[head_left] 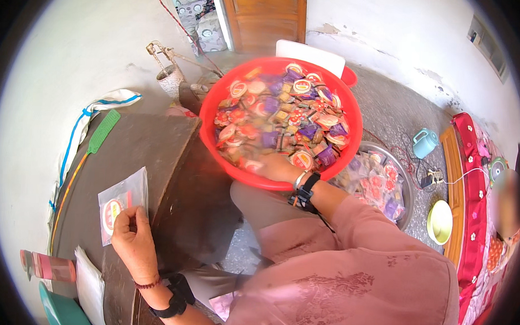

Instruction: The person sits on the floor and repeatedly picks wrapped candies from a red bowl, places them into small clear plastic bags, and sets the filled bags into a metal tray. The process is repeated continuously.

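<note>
Over the dark tabletop, my left hand (132,245) pinches a clear plastic bag (124,193) between thumb and fingers. A round red-and-white label shows through the bag. To the right, a large red basin (355,131) is heaped with small wrapped packets (304,127), some purple, some golden, and round labelled pieces. My right hand (278,168) reaches over the basin's near rim into the packets. Its fingers are blurred and partly hidden, so their grip cannot be made out.
A metal bowl (408,196) of filled clear bags stands right of the red basin. A green fly swatter (105,131) lies on the dark table (149,137), with a pink jar (55,266) nearer. A blue jug (425,143), cables and a yellow-green bowl (439,222) sit near the red-covered bed (470,164).
</note>
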A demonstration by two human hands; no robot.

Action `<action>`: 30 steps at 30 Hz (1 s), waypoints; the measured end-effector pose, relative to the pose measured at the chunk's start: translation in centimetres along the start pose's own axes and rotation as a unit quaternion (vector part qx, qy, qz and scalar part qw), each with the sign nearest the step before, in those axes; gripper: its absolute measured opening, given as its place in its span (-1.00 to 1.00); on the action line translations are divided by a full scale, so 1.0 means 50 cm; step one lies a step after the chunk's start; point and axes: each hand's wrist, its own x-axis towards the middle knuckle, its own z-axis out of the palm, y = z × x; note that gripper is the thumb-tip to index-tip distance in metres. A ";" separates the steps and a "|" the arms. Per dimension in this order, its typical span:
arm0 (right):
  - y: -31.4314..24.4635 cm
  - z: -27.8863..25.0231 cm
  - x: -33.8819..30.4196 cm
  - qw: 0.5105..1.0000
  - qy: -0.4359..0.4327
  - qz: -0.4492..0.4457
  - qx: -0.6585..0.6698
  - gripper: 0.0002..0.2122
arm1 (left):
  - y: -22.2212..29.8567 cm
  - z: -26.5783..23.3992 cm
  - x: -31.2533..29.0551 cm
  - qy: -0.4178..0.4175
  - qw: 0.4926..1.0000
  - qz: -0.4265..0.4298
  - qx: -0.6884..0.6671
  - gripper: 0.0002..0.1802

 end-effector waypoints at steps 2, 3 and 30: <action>0.012 -0.018 -0.009 0.995 0.071 -0.061 0.035 -0.64 | 0.005 0.007 -0.001 -0.003 1.000 0.011 0.003 -0.89; 0.019 -0.029 -0.013 0.998 0.044 -0.015 0.049 -0.63 | 0.006 0.010 0.001 -0.006 1.000 0.011 0.002 -0.89; -0.521 -0.248 0.028 0.870 -0.081 -0.040 0.486 -0.76 | 0.016 -0.003 -0.010 0.055 0.995 -0.040 -0.074 -0.93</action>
